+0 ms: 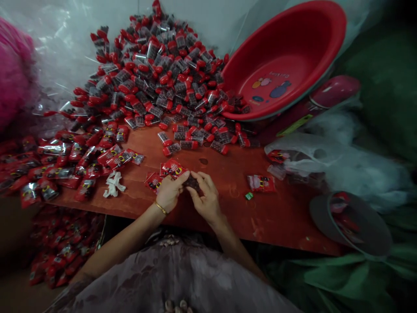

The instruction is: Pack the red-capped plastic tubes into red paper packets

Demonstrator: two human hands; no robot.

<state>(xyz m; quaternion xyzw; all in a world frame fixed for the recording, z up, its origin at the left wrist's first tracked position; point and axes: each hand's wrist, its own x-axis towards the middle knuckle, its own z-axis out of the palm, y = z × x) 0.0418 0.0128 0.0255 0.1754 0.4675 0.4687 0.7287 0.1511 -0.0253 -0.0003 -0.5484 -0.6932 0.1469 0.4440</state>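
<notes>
Near the table's front edge, my two hands meet in front of me. My left hand, with a gold bangle at the wrist, has its fingers closed on a small red printed packet. My right hand pinches a small clear container with dark contents, close against the packet. The fingers partly hide the container, and I cannot tell whether it is inside the packet. Another red packet lies on the table just left of my left hand. A big heap of red-capped clear containers rises behind.
Many red packets cover the left of the table, with more below it. White scraps lie near them. A red basin leans at back right. A packet, a green piece, plastic bags and a dark tub are rightward.
</notes>
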